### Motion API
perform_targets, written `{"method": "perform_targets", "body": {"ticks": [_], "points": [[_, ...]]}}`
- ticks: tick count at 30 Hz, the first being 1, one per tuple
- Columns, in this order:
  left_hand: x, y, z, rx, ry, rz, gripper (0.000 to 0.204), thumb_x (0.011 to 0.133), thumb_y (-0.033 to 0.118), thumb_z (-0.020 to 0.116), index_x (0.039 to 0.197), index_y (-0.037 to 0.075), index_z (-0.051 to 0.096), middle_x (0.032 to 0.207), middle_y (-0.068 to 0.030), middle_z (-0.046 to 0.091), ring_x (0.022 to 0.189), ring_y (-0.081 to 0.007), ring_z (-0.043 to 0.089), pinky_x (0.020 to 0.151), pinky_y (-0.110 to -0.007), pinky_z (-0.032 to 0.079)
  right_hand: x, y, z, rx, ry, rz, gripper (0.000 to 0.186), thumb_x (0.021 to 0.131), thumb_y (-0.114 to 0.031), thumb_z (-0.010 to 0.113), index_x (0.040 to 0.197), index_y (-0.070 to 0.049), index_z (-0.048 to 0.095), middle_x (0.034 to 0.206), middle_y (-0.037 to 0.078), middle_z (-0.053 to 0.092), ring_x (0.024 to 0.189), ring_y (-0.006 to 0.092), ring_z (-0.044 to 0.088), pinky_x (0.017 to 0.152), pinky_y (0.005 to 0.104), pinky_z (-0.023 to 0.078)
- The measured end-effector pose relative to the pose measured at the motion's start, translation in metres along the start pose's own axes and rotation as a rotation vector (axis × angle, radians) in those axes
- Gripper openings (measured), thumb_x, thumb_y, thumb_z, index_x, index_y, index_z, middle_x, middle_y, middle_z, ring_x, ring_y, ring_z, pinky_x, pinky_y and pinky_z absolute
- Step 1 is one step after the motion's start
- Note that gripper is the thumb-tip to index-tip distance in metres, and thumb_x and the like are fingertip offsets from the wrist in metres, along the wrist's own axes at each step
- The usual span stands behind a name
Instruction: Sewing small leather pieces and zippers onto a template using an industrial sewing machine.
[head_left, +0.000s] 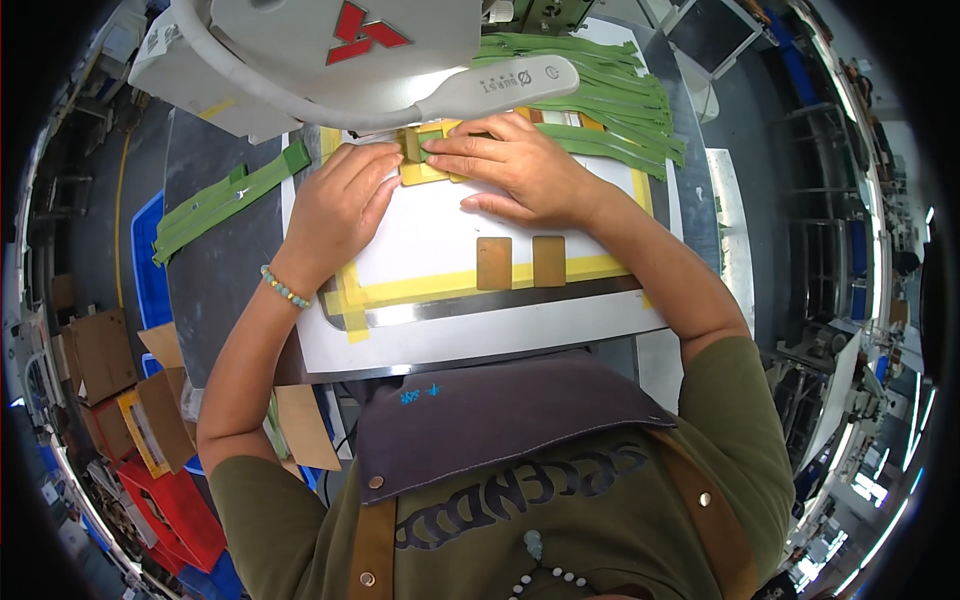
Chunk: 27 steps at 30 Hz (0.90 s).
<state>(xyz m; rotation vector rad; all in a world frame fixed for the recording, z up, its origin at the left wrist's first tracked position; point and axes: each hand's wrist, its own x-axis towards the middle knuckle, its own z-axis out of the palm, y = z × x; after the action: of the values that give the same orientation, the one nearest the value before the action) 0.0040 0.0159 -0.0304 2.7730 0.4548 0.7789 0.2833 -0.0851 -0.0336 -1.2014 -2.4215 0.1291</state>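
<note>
A small brown plate (pixel 411 146) stands on a yellow jig (pixel 425 172) below the machine head. My left hand (pixel 343 205), with a beaded bracelet at the wrist, has its fingertips closed at the plate's left edge. From the other side my right hand (pixel 525 172) reaches in, fingers drawn together at the green zipper (pixel 610 145). That zipper runs under the right hand and out to the right; its end shows beside the brown plate. The fingertips partly hide where zipper, plate and jig meet.
The machine's white head (pixel 420 40) overhangs the jig, with a grey handle (pixel 500 87) low over my hands. Many green zippers (pixel 590 75) lie back right, others (pixel 230 200) left. Two brown plates (pixel 494 263) (pixel 549 261) lie on the yellow-taped white board (pixel 400 250).
</note>
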Motion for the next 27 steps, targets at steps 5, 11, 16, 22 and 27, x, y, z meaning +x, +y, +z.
{"method": "perform_targets", "body": {"ticks": [5, 11, 16, 22, 27], "points": [[-0.002, 0.004, 0.004, -0.024, -0.011, 0.029, 0.045, 0.090, 0.008, 0.080, 0.133, -0.001, 0.070, 0.140, -0.0129, 0.071, 0.121, -0.0341, 0.067, 0.104, -0.042, 0.055, 0.000, 0.003, 0.003, -0.030, -0.003, -0.017, 0.055, 0.102, -0.044, 0.067, 0.147, -0.013, 0.064, 0.153, 0.004, 0.062, 0.141, 0.0302, 0.052, 0.117, 0.0499, 0.040], [0.005, 0.007, 0.004, -0.040, -0.060, 0.027, 0.050, 0.090, 0.015, 0.081, 0.135, -0.002, 0.070, 0.143, -0.0117, 0.071, 0.124, -0.0344, 0.064, 0.108, -0.043, 0.052, 0.000, 0.001, 0.000, -0.040, -0.009, -0.026, 0.056, 0.102, -0.050, 0.064, 0.143, -0.011, 0.065, 0.147, 0.007, 0.064, 0.143, 0.0296, 0.051, 0.117, 0.0501, 0.038], [0.009, 0.005, 0.006, -0.031, -0.080, 0.044, 0.051, 0.088, 0.019, 0.083, 0.133, -0.002, 0.071, 0.141, -0.0113, 0.072, 0.119, -0.0337, 0.065, 0.106, -0.042, 0.053, 0.001, 0.002, 0.000, -0.019, 0.005, -0.030, 0.050, 0.102, -0.045, 0.067, 0.137, -0.010, 0.069, 0.142, 0.008, 0.066, 0.140, 0.0298, 0.053, 0.113, 0.0485, 0.042], [0.014, 0.009, 0.011, 0.058, -0.041, 0.085, 0.047, 0.086, 0.022, 0.085, 0.124, -0.002, 0.075, 0.133, -0.0100, 0.075, 0.109, -0.0289, 0.067, 0.095, -0.039, 0.057, -0.005, 0.003, -0.003, 0.005, 0.220, 0.032, 0.031, 0.093, -0.023, 0.077, 0.121, -0.011, 0.077, 0.135, 0.006, 0.070, 0.128, 0.0293, 0.062, 0.103, 0.0440, 0.050], [0.019, 0.010, 0.015, 0.163, -0.021, 0.158, 0.042, 0.085, 0.020, 0.085, 0.119, -0.002, 0.076, 0.127, -0.0098, 0.076, 0.105, -0.0269, 0.067, 0.091, -0.038, 0.058, -0.002, 0.001, 0.001, -0.057, 0.190, -0.008, 0.035, 0.090, -0.025, 0.080, 0.123, -0.015, 0.077, 0.135, 0.007, 0.070, 0.128, 0.0290, 0.062, 0.102, 0.0448, 0.051]]}}
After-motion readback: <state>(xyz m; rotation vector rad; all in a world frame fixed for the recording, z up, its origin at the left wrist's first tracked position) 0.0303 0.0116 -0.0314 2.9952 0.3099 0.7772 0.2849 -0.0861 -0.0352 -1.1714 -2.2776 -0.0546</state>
